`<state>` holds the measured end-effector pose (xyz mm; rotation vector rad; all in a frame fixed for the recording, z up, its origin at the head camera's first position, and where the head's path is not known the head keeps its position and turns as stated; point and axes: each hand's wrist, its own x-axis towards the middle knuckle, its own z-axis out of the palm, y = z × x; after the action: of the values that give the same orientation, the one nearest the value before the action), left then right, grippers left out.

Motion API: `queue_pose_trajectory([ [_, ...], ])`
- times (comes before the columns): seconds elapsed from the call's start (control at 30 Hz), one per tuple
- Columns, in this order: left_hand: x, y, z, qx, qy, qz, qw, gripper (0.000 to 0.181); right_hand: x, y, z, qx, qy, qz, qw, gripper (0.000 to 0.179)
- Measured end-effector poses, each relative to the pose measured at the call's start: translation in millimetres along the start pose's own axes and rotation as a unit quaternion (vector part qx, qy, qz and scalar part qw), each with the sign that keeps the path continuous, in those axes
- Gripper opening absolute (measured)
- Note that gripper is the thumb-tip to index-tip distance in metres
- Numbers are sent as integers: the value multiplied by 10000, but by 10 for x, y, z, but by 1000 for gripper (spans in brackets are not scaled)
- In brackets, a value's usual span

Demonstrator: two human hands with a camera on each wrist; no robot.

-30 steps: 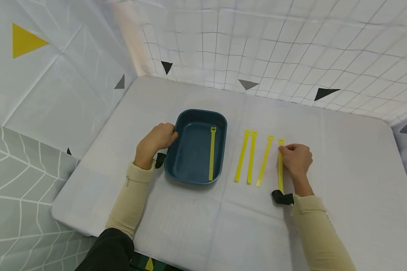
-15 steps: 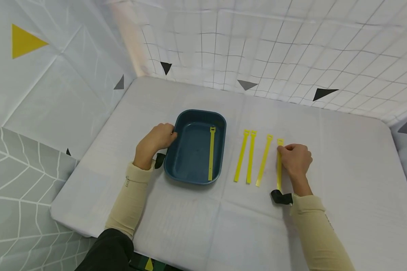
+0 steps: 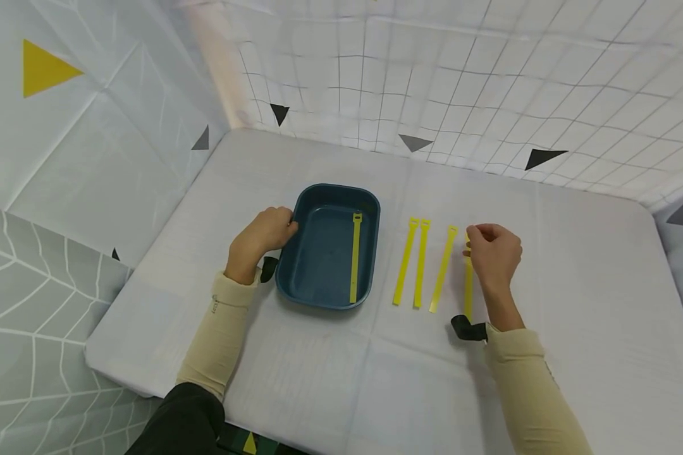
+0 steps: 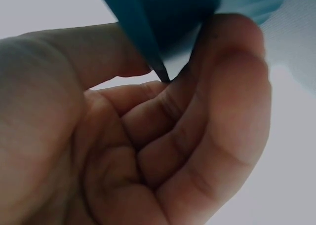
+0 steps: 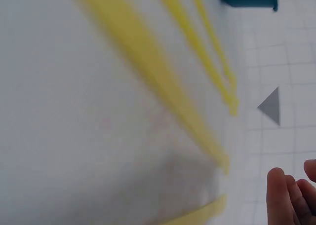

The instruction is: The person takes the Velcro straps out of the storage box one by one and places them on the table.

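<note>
My left hand [image 3: 264, 234] grips the left rim of a dark blue rectangular tub [image 3: 313, 265]; in the left wrist view its wall [image 4: 133, 22] sits between thumb and curled fingers. One yellow cable strap [image 3: 355, 259] with a slotted head lies inside the tub. Above the rightmost strap [image 3: 469, 291] on the table is my right hand [image 3: 496, 253], partly covering it. In the right wrist view that hand's fingers [image 5: 279, 195] and thumb stand slightly apart with nothing visible between them, and a strap [image 5: 197, 216] lies on the table nearby.
Left of the right hand lie three more yellow straps: the far one [image 3: 406, 262], the middle one [image 3: 422, 264] and the nearer one [image 3: 444, 270]. The white-covered table [image 3: 319, 366] meets a gridded sheet [image 3: 461, 82] at the back.
My right hand has lifted off the rightmost strap and shifted slightly away from me, leaving that strap on the table. My left hand and the tub stay in place.
</note>
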<state>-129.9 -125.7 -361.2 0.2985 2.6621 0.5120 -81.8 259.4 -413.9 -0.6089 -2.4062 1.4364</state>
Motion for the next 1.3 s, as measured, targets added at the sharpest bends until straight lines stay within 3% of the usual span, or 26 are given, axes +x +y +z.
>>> queue_pose_trajectory([
  [0.27,4,-6,4,22,4,1,10000,23,-122,-463,155,1299,-376,-79,9908,23],
  [0.47,10,-17,10,38,7,9,10000,23,-231,-755,380,1790,-862,-418,9792,25],
  [0.63,8,-21,17,14,-1,-39,10000,23,-324,-913,585,1771,-1318,-549,9738,25],
  [0.83,12,-31,27,11,51,23,10000,24,-403,-1024,774,1389,-1960,-731,9680,28],
  [1.03,20,-50,39,-2,67,95,9999,25,-422,-1008,923,977,-2549,-698,9595,36],
  [1.3,8,-40,31,-30,62,102,9999,25,-423,-958,1046,651,-2939,-635,9515,39],
])
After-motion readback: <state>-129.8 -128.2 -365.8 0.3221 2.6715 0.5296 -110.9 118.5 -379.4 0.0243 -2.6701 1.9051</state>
